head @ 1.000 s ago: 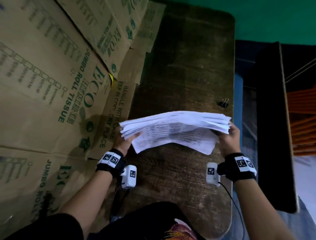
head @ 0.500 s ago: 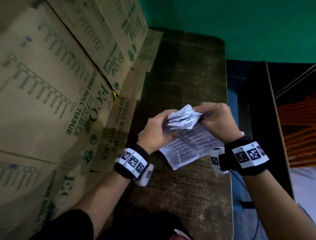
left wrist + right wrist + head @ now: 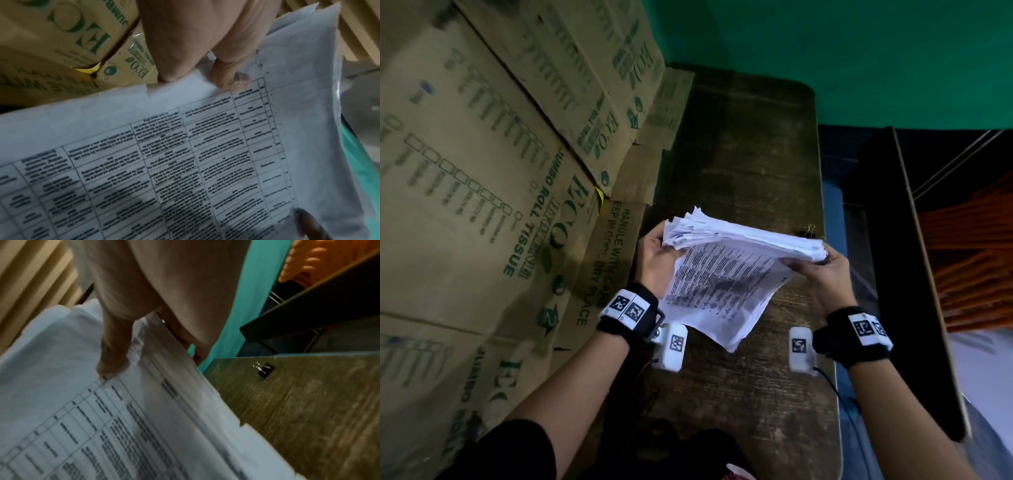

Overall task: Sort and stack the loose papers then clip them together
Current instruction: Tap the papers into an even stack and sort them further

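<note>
Sagging at mid-frame, the thick stack of white printed papers looks floppy and slippery; left hand and right hand pinch its opposite ends, the best holds

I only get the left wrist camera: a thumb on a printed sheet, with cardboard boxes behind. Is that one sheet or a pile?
Observer: A thick pile of papers, its edges uneven at the left end.
Operator: Is the other hand helping?
Observer: Yes, the right hand grips the pile's opposite end.
Operator: Any clip on it yet?
Observer: No. A black binder clip lies on the table, just beyond the right hand.
</note>
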A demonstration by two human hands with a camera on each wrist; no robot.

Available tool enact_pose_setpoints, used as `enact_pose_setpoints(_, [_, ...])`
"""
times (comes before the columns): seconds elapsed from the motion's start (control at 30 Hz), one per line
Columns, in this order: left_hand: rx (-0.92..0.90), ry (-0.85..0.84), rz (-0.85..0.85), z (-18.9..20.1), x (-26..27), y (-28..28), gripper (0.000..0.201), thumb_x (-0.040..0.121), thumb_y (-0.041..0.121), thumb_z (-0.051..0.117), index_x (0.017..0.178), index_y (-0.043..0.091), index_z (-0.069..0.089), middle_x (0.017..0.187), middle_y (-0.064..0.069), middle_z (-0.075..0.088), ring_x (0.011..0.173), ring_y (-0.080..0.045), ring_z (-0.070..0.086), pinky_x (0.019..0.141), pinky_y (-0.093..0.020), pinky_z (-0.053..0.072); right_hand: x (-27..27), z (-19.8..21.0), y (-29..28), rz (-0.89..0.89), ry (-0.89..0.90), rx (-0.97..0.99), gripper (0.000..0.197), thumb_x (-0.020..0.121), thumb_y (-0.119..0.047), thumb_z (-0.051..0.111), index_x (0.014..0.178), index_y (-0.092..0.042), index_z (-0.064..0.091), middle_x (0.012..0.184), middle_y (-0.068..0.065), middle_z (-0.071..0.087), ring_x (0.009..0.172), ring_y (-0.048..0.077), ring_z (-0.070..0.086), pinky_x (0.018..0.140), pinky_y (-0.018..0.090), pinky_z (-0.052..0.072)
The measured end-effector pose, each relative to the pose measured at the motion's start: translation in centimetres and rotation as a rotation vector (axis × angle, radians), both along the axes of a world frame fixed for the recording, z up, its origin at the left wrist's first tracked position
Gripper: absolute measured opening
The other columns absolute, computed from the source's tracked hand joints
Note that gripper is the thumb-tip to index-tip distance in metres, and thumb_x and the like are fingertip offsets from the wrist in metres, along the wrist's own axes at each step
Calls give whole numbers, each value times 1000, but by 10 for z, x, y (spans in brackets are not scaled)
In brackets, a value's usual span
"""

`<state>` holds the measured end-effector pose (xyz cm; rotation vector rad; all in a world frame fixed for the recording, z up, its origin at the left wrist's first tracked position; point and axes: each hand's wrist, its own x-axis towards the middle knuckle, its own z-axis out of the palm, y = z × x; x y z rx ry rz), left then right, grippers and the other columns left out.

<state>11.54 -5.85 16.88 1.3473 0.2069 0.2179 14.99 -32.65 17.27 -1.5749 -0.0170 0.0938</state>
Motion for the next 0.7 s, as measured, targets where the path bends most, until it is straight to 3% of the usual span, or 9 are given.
enact_pose_setpoints(0.1, [-75, 35, 122, 4, 6, 3, 41, 70, -15, 56, 76, 23, 69, 76, 8, 69, 71, -6, 61, 65, -17, 49, 7, -4, 12, 21, 71, 264, 43, 65, 1, 81, 104, -2, 65, 96, 6, 74, 87, 19, 69, 78, 30, 56])
enact_pose_setpoints(0.17, [-107, 85, 220, 3, 9, 3, 44, 77, -20, 52, 84, 21, 66, 80, 8, 68, 67, 0, 62, 64, -15, 48, 11, 5, 20, 67, 47, 202, 40, 66, -7, 83, 103, -3, 67, 99, 8, 74, 92, 22, 69, 82, 34, 56])
enact_pose_setpoints(0.23, [-98, 124, 270, 3, 10, 2, 43, 80, -18, 53, 89, 22, 64, 88, 6, 68, 75, -2, 65, 73, -22, 51, 13, 14, 27, 24, -34, 51, 22, 69, -6, 81, 88, -9, 71, 85, -3, 76, 80, 10, 70, 73, 24, 56])
enact_pose_setpoints(0.3, [-9, 41, 275, 9, 9, 1, 39, 82, -12, 58, 93, 25, 65, 97, 3, 69, 90, -10, 66, 85, -30, 52, 13, 24, 37, -77, -132, 21, 20, 74, 6, 75, 77, -13, 69, 70, -17, 72, 66, -4, 66, 62, 14, 51])
enact_pose_setpoints(0.37, [104, -80, 268, 14, 2, -1, 34, 84, -8, 61, 97, 23, 64, 97, 5, 68, 93, -2, 65, 85, -20, 51, 8, 26, 46, -170, -226, 23, 17, 75, 6, 70, 73, -11, 67, 65, -21, 69, 62, -9, 61, 59, 13, 49])
enact_pose_setpoints(0.43, [181, -170, 221, 13, -6, -2, 30, 83, -7, 62, 99, 19, 62, 96, 7, 66, 90, 6, 63, 80, -12, 49, 0, 20, 48, -215, -274, 33, 10, 77, 5, 69, 82, -4, 68, 72, -20, 71, 69, -6, 63, 64, 16, 50])
enact_pose_setpoints(0.5, [160, -235, 139, 6, -17, 3, 32, 77, -2, 67, 98, 20, 57, 94, 11, 66, 88, 5, 64, 78, -12, 49, -8, 9, 41, -182, -274, 23, 18, 76, 5, 71, 93, -2, 67, 82, -15, 73, 78, -1, 65, 70, 21, 52])
enact_pose_setpoints(0.57, [220, -235, 52, -6, -23, 14, 42, 70, 9, 69, 102, 30, 51, 94, 13, 65, 88, 2, 63, 78, -14, 48, -13, 2, 31, -74, -240, 53, 33, 73, 8, 72, 98, -11, 67, 88, -11, 72, 82, 3, 65, 74, 22, 52])
enact_pose_setpoints(0.7, [276, -212, -70, -11, -19, 36, 45, 68, 20, 73, 100, 41, 51, 93, 12, 62, 88, -8, 61, 77, -23, 47, -10, 5, 20, 51, -235, 60, 34, 69, 2, 74, 81, -29, 71, 79, -14, 72, 72, 0, 62, 66, 15, 49])
